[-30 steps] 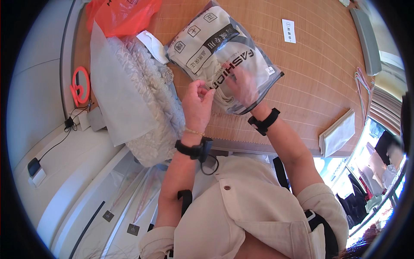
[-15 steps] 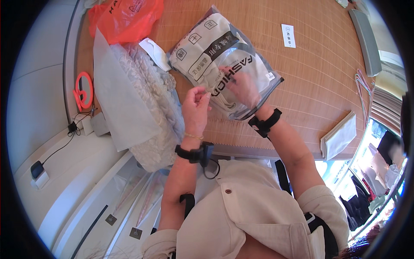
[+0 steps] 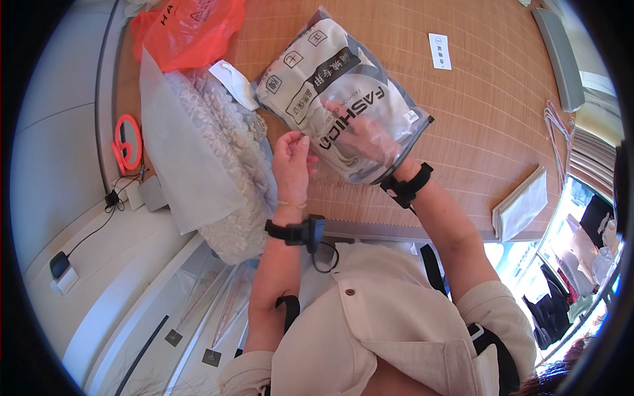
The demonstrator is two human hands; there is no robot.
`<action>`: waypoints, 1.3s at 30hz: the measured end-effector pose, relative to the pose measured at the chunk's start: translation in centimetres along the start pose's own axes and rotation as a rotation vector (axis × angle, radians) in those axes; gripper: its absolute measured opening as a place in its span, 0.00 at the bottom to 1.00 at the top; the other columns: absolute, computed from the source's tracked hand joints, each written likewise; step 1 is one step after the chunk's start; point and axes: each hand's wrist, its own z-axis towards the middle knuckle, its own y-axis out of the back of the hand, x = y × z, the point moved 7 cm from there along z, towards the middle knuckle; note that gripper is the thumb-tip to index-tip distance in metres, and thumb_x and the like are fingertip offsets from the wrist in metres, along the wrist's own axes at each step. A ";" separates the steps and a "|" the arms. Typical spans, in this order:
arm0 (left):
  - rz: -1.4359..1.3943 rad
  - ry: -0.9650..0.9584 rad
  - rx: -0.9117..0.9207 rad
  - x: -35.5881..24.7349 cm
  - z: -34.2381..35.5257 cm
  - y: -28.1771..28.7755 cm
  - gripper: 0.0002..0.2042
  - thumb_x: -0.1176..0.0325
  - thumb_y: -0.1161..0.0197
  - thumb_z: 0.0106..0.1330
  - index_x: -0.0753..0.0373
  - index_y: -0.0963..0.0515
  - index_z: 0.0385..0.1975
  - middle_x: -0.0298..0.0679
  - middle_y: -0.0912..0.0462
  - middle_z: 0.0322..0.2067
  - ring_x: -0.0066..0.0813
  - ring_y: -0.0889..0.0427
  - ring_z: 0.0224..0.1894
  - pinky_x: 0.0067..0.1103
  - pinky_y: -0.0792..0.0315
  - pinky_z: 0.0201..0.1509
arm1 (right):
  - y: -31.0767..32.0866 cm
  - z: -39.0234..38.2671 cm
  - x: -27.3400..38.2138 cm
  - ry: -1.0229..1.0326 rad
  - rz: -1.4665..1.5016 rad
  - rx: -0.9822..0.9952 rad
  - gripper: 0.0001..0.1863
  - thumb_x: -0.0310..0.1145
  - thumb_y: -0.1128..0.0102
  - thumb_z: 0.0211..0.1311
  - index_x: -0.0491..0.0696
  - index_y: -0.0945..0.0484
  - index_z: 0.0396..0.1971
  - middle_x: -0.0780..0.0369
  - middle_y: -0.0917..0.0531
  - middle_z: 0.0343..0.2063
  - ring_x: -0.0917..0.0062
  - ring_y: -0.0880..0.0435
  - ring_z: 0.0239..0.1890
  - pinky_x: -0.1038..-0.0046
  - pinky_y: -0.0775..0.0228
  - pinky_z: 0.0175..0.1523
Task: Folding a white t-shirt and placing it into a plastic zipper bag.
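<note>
A clear plastic bag (image 3: 370, 69) with black printing, holding folded cream fabric (image 3: 297, 49), lies tilted on the wooden table. My right hand (image 3: 370, 138) is inside it, seen through the plastic, its fingers stretched out against the contents. My left hand (image 3: 290, 165) pinches the bag's left edge near the bottom, thumb uppermost and fingers curled. Just left of that hand lies a heap of pale lace fabric (image 3: 218, 152), partly under a translucent sheet (image 3: 175, 158).
An orange plastic bag (image 3: 178, 36), white slip (image 3: 234, 86), red ring-shaped object (image 3: 125, 148) and cables are at left. A printed tag (image 3: 440, 51), folded cloth (image 3: 518, 201) and long grey object (image 3: 558, 59) are on the right. The table (image 3: 462, 119) curves at its front edge.
My left hand's fingers have curled more tightly at the bag's edge, and it sits slightly lower and further left. The right hand stays inside the bag, which has shifted only slightly.
</note>
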 end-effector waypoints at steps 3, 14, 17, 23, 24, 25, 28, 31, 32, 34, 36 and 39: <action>-0.070 0.025 0.043 0.5 0.5 -0.2 0.13 0.63 0.45 0.67 0.62 0.31 0.47 0.33 0.23 0.33 0.21 0.22 0.28 0.16 0.28 0.26 | -0.1 -0.2 0.6 -0.046 -0.175 0.010 0.33 0.39 0.44 0.58 0.55 0.41 0.64 0.53 0.20 0.37 0.66 0.18 0.32 0.69 0.29 0.42; -0.165 0.075 0.113 1.7 0.6 0.0 0.15 0.64 0.47 0.67 0.62 0.33 0.50 0.35 0.23 0.35 0.22 0.22 0.32 0.19 0.26 0.34 | -1.9 -1.9 4.0 0.236 -0.883 -0.021 0.30 0.33 0.44 0.50 0.44 0.35 0.57 0.55 0.23 0.27 0.66 0.22 0.21 0.66 0.29 0.33; -0.170 0.069 0.117 1.8 0.7 0.2 0.14 0.64 0.47 0.68 0.61 0.34 0.50 0.36 0.22 0.34 0.23 0.22 0.32 0.20 0.25 0.35 | -2.6 -2.0 4.1 0.271 -0.880 -0.025 0.30 0.32 0.44 0.49 0.42 0.34 0.55 0.55 0.24 0.21 0.66 0.24 0.18 0.65 0.29 0.29; -0.192 0.065 0.103 1.7 0.4 -0.3 0.15 0.65 0.45 0.66 0.62 0.33 0.49 0.36 0.24 0.36 0.24 0.23 0.33 0.21 0.26 0.35 | -1.8 -1.4 -2.1 0.087 -0.174 -0.275 0.22 0.24 0.47 0.49 0.43 0.27 0.48 0.53 0.21 0.26 0.61 0.20 0.25 0.64 0.28 0.35; -0.190 0.074 0.063 1.9 0.4 0.4 0.15 0.65 0.44 0.66 0.63 0.33 0.50 0.36 0.24 0.37 0.22 0.23 0.33 0.20 0.27 0.34 | 0.1 -1.4 -2.2 -0.025 0.147 -0.454 0.20 0.21 0.48 0.49 0.43 0.26 0.47 0.52 0.20 0.28 0.59 0.19 0.29 0.64 0.27 0.38; -0.196 0.076 0.044 2.3 0.4 0.9 0.15 0.65 0.44 0.66 0.63 0.33 0.50 0.36 0.24 0.37 0.22 0.23 0.33 0.20 0.27 0.34 | 1.2 -2.2 -1.1 -0.072 0.125 -0.481 0.17 0.22 0.46 0.52 0.44 0.25 0.45 0.50 0.20 0.33 0.57 0.19 0.37 0.66 0.28 0.43; -0.166 0.106 -0.012 3.2 0.7 1.3 0.13 0.64 0.45 0.66 0.61 0.32 0.47 0.38 0.24 0.37 0.27 0.22 0.34 0.23 0.25 0.36 | 0.6 -3.5 -3.7 -0.133 0.323 -0.423 0.16 0.26 0.43 0.55 0.44 0.24 0.45 0.50 0.19 0.36 0.59 0.19 0.40 0.67 0.28 0.45; -0.244 0.190 0.008 4.1 0.4 1.7 0.16 0.62 0.44 0.66 0.64 0.32 0.49 0.38 0.24 0.39 0.27 0.22 0.34 0.23 0.26 0.35 | 0.7 -3.5 -3.0 -0.237 0.217 -0.264 0.19 0.31 0.42 0.57 0.43 0.26 0.49 0.54 0.20 0.38 0.70 0.20 0.41 0.72 0.31 0.47; -0.279 0.221 0.081 4.0 0.2 1.0 0.15 0.61 0.44 0.66 0.64 0.31 0.47 0.39 0.24 0.39 0.30 0.21 0.36 0.26 0.25 0.38 | 1.2 -3.4 -2.4 -0.261 0.086 -0.241 0.19 0.35 0.41 0.57 0.43 0.24 0.47 0.53 0.20 0.37 0.69 0.20 0.39 0.72 0.30 0.44; -0.324 0.258 0.146 4.3 0.0 0.2 0.15 0.60 0.45 0.66 0.63 0.30 0.46 0.40 0.24 0.39 0.34 0.21 0.37 0.28 0.24 0.40 | 1.1 -3.7 -2.6 -0.235 0.031 -0.267 0.19 0.40 0.41 0.57 0.42 0.23 0.43 0.52 0.19 0.32 0.69 0.20 0.33 0.71 0.31 0.40; -0.387 0.286 0.235 4.9 -0.4 -0.7 0.16 0.58 0.46 0.67 0.64 0.29 0.45 0.41 0.24 0.39 0.35 0.21 0.39 0.30 0.24 0.42 | 0.7 -4.0 -3.0 -0.246 -0.096 -0.209 0.17 0.38 0.41 0.56 0.44 0.23 0.43 0.54 0.18 0.26 0.66 0.17 0.32 0.68 0.28 0.42; -0.486 0.288 0.265 5.7 0.0 -1.0 0.16 0.57 0.47 0.68 0.64 0.28 0.44 0.41 0.24 0.38 0.36 0.20 0.39 0.30 0.24 0.42 | 0.1 -3.9 -4.2 -0.298 0.114 -0.135 0.17 0.38 0.39 0.55 0.43 0.21 0.41 0.59 0.19 0.22 0.76 0.19 0.27 0.73 0.27 0.32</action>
